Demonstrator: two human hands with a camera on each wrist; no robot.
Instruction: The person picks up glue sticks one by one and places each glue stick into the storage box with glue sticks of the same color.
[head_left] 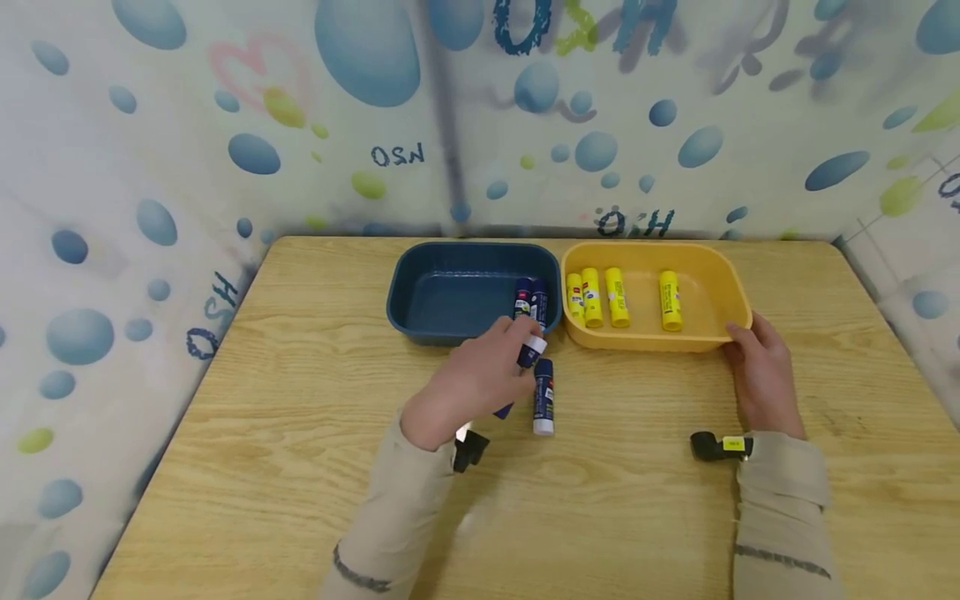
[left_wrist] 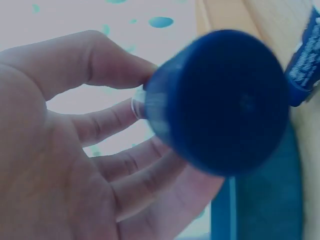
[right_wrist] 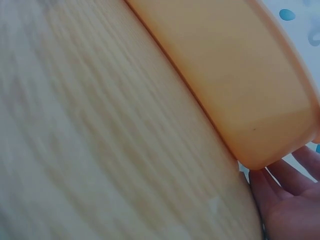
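Observation:
My left hand (head_left: 480, 375) pinches a dark blue glue stick (left_wrist: 230, 105) between thumb and fingers, in front of the blue bin (head_left: 442, 335). The stick slants, its white end towards the bin and its blue end nearest the camera in the left wrist view. Beside this hand, another blue glue stick (head_left: 543, 398) lies on the table, white end towards me. Two blue glue sticks (head_left: 522, 293) lie at the right inside the blue bin. My right hand (head_left: 768, 379) holds the front right corner of the yellow bin (right_wrist: 240, 75), its fingers against the outer wall.
Several yellow glue sticks (head_left: 617, 297) lie in the yellow bin, most at its left side and one (head_left: 671, 302) apart to the right. Both bins stand side by side near the back edge of the wooden table (head_left: 600, 508). A patterned wall (head_left: 487, 117) rises behind.

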